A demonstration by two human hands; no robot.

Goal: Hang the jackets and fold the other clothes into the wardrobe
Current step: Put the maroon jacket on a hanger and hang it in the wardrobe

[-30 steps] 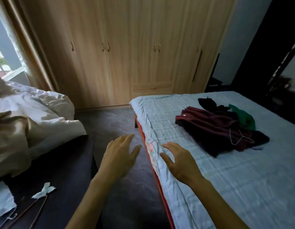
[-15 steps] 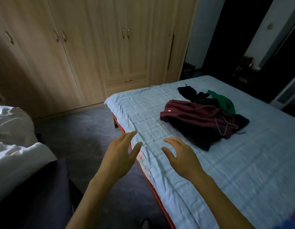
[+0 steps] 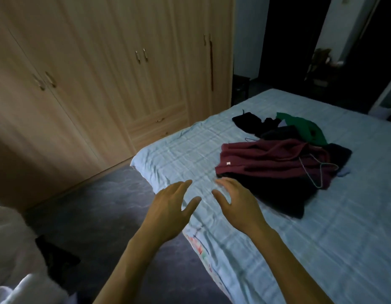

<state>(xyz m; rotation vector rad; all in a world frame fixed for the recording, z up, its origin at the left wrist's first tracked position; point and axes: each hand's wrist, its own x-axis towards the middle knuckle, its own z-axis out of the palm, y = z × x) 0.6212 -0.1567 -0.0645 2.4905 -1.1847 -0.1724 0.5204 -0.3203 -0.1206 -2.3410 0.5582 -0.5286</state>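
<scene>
A heap of clothes lies on the light blue bed (image 3: 321, 249). On top is a maroon garment (image 3: 266, 161), with a thin wire hanger (image 3: 317, 172) resting on its right side. Under it spreads a black garment (image 3: 284, 198); a green garment (image 3: 304, 128) and another black piece (image 3: 247, 121) lie behind. My left hand (image 3: 170, 213) and my right hand (image 3: 236, 205) hover palm down over the bed's near corner, fingers spread, holding nothing. My right fingertips are just short of the heap. The wooden wardrobe (image 3: 115, 80) stands behind with its doors closed.
Dark floor (image 3: 91, 205) runs between the bed and the wardrobe. A white bundle of bedding (image 3: 17, 260) sits at the lower left with a dark item beside it. A dark doorway (image 3: 288, 40) opens at the upper right.
The view has swung right and closer to the bed. Both hands have moved forward over the bed's corner, nearer the heap of clothes. The white bedding has slid off to the left.
</scene>
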